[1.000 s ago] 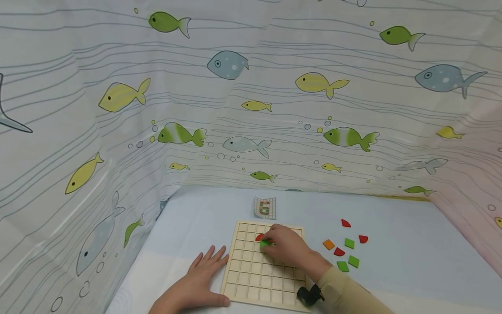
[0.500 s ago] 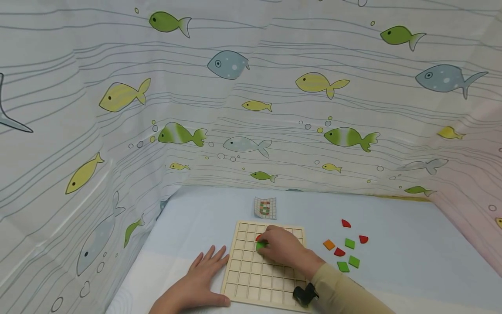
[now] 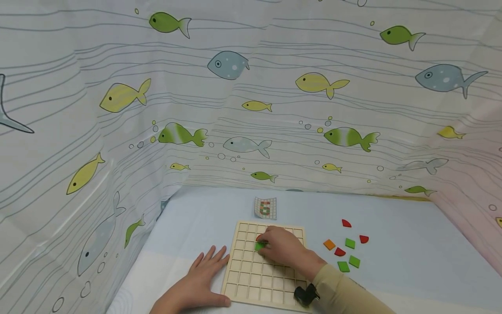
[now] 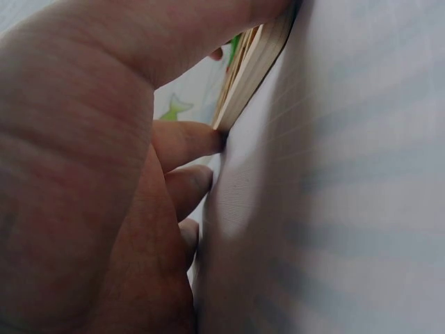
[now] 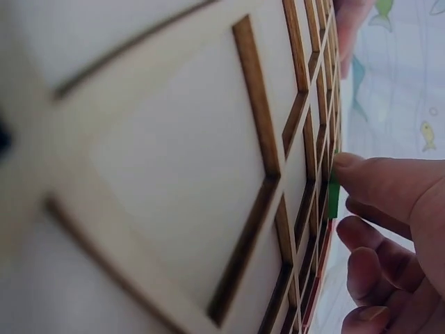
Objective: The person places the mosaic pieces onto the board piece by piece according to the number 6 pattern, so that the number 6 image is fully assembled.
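A wooden grid board (image 3: 252, 279) lies flat on the table. My left hand (image 3: 200, 279) is spread beside its left edge, with the thumb at the near left corner and a fingertip against the side. My right hand (image 3: 286, 248) pinches a green square tile (image 3: 259, 246) at a cell in the upper part of the board. In the right wrist view the thumb presses on that green tile (image 5: 333, 198), which stands tilted at the grid. Just beyond it a red piece (image 3: 258, 237) sits in the grid, mostly covered by the fingers.
A small card (image 3: 265, 208) with a coloured figure on a grid lies behind the board. To the right are loose red quarter-circles (image 3: 339, 252), several green tiles (image 3: 350, 243) and an orange tile (image 3: 329, 244). A fish-printed curtain (image 3: 274, 126) surrounds the table.
My right hand has shifted slightly left with the green tile, then stayed nearly still over the last half second. The left hand has not moved.
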Tool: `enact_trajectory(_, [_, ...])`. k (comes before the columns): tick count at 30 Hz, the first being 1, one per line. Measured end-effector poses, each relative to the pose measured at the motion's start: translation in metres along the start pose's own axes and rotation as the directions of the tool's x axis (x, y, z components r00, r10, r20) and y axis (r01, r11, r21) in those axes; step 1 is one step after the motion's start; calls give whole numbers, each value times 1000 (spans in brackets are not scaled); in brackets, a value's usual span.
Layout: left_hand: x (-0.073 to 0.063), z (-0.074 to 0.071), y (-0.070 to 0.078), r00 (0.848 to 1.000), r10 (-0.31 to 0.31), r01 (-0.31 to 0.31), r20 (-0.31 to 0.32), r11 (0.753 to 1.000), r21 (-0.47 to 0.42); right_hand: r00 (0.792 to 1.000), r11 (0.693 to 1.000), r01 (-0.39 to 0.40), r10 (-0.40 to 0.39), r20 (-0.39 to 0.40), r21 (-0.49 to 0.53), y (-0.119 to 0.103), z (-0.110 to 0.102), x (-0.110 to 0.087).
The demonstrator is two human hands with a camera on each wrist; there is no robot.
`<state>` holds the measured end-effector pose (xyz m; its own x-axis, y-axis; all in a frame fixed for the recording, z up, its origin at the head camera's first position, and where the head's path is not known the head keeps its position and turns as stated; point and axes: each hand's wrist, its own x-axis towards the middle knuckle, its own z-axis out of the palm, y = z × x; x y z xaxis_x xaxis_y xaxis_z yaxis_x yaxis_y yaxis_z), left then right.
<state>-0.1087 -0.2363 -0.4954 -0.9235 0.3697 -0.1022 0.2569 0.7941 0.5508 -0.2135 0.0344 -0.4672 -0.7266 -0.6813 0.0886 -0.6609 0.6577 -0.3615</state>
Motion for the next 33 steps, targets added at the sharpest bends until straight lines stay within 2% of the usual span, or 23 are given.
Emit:
enact_trajectory(12, [0,2,-2,1000,10,-10,-7,1000,25,1000,1000,9,-9,8,-2,2,3,1])
enact_trajectory(20, [-1,1,-2,1000,14,-14,-8,999,31,1000,1000,13,-13,-17,17,6,-2,-4])
enact_trajectory(33, [-1,2,0,1000,9,-9,-15,1000,7,995,995,-91,93,-42,46,27,-17,-26])
